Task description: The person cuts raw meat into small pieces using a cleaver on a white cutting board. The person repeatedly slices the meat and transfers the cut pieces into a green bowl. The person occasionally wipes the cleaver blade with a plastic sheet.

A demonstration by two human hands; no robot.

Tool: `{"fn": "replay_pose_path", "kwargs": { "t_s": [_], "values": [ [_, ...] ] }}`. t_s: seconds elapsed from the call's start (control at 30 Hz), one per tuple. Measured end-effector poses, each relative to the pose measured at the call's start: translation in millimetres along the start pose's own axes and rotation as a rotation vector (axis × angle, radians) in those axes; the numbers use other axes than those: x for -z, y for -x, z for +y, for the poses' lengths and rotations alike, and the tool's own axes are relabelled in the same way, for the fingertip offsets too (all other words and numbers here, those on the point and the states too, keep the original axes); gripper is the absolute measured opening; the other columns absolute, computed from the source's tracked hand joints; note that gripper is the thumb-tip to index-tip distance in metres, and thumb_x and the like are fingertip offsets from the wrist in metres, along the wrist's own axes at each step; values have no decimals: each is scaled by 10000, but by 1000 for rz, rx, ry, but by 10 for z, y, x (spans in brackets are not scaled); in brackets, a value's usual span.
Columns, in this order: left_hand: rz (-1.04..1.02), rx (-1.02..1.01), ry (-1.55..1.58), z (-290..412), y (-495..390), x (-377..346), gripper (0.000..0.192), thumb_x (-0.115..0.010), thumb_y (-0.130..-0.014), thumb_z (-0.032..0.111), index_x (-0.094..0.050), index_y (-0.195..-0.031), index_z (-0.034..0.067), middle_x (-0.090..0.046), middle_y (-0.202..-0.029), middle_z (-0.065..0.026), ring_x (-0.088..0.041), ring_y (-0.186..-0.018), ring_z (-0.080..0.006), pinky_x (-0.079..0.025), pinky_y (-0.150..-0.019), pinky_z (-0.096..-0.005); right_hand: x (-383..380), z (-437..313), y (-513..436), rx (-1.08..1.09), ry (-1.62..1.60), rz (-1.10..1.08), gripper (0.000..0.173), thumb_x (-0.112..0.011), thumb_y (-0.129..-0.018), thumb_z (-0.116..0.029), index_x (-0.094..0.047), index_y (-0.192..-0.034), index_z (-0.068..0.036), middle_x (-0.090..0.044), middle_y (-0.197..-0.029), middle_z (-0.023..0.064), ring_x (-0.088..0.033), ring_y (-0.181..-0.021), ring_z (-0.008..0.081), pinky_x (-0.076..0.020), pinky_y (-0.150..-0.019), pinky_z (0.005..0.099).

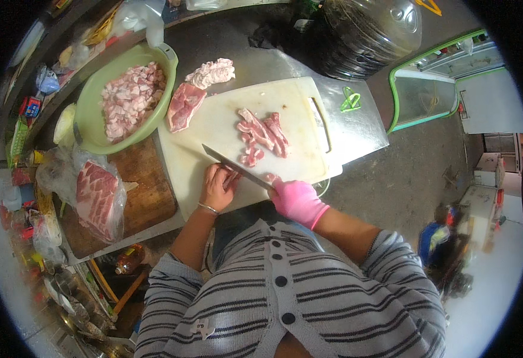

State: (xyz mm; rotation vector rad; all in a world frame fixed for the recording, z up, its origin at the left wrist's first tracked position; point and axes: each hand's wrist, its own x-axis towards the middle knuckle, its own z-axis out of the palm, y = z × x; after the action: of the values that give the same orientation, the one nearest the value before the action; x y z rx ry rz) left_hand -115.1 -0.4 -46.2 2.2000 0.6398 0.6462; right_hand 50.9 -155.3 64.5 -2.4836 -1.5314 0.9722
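My right hand, in a pink glove, grips the handle of a kitchen knife. The blade slants up and left over the near part of a white plastic cutting board. Bare, with a bracelet at the wrist, my left hand holds a piece of raw meat beside the blade, which partly hides it. Farther up the board lie raw meat strips and a few small cut pieces. Another small piece sits near the knife handle.
Left of the board stands a green plastic basin of diced meat. A meat slab and a pale fatty piece lie beside it. Bagged meat rests on a wooden board. A large clear plastic jug stands at the back.
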Motion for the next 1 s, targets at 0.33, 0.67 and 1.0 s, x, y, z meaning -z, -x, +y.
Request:
{"fn": "replay_pose_path", "kwargs": {
  "t_s": [0.33,0.67,1.0],
  "values": [
    [-1,16,-104,-20,-52,-5,293,-674,-730,119,-553,-969,1,-544,-1034,-181,-519,-980,-384,-439,-876,-446,19,-653,-897,76,5,-51,265,-528,-849,-220,-640,-1003,-36,-672,-882,215,-662,-869,364,-523,-761,456],
    [93,36,-23,8,140,90,326,-715,-639,61,-560,-925,45,-531,-1029,-162,-527,-983,-349,-434,-874,-426,-7,-120,-160,94,-58,35,270,-514,-866,-277,-621,-872,-29,-651,-755,202,-650,-727,385,-511,-699,478],
    [-9,11,-75,-123,115,54,308,-707,-697,109,-548,-946,21,-548,-1004,-156,-523,-965,-370,-440,-836,-432,-109,-729,-833,5,-142,-74,238,-526,-853,-222,-658,-957,-53,-672,-888,196,-663,-850,357,-526,-758,443]
  ]
}}
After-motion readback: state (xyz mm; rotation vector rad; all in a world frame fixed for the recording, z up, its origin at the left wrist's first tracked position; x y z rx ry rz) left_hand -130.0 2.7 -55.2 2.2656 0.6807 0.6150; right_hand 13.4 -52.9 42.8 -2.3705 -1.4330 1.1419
